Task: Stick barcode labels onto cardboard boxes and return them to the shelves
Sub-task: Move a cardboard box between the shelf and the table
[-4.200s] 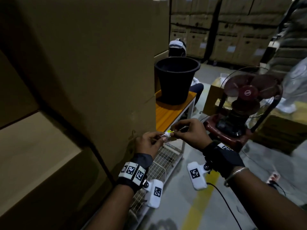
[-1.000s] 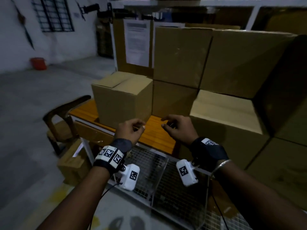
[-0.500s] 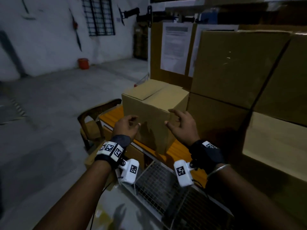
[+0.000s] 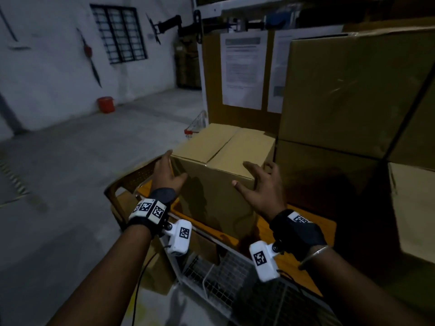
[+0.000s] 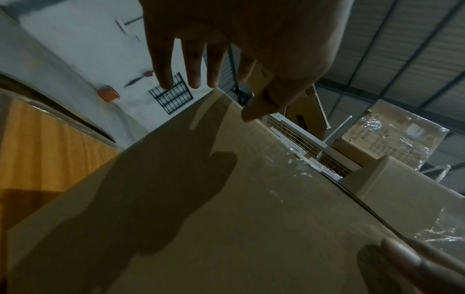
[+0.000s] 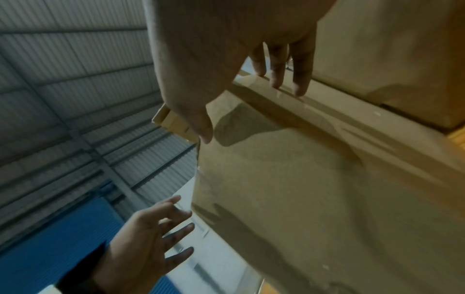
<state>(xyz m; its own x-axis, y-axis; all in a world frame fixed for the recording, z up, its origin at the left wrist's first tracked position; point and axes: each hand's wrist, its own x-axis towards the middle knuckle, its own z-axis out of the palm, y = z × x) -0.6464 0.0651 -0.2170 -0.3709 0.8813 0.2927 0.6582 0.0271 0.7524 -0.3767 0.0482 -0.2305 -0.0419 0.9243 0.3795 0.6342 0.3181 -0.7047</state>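
A closed brown cardboard box [image 4: 226, 175] stands on an orange wooden table [image 4: 296, 234]. My left hand [image 4: 168, 172] is spread open at the box's left front edge, fingers straight, just off the cardboard. My right hand [image 4: 260, 182] is spread open at the box's right front corner, fingers reaching over the top edge. In the left wrist view the left hand [image 5: 214, 79] hovers above the box face [image 5: 226, 208]. In the right wrist view the right hand [image 6: 251, 83] is at the taped box edge [image 6: 314, 179]. Neither hand holds anything; no label is visible.
Large stacked cardboard boxes [image 4: 353, 90] stand right of the small box, with printed sheets [image 4: 242, 71] on one behind. A wire cage trolley [image 4: 223, 274] is below my wrists. A brown chair [image 4: 131, 180] stands left of the table. Grey floor and an orange bucket [image 4: 106, 104] lie left.
I have turned from the fan and bucket side to this table. Both hands, earlier curled near each other, have spread open and moved up to either side of the small box.
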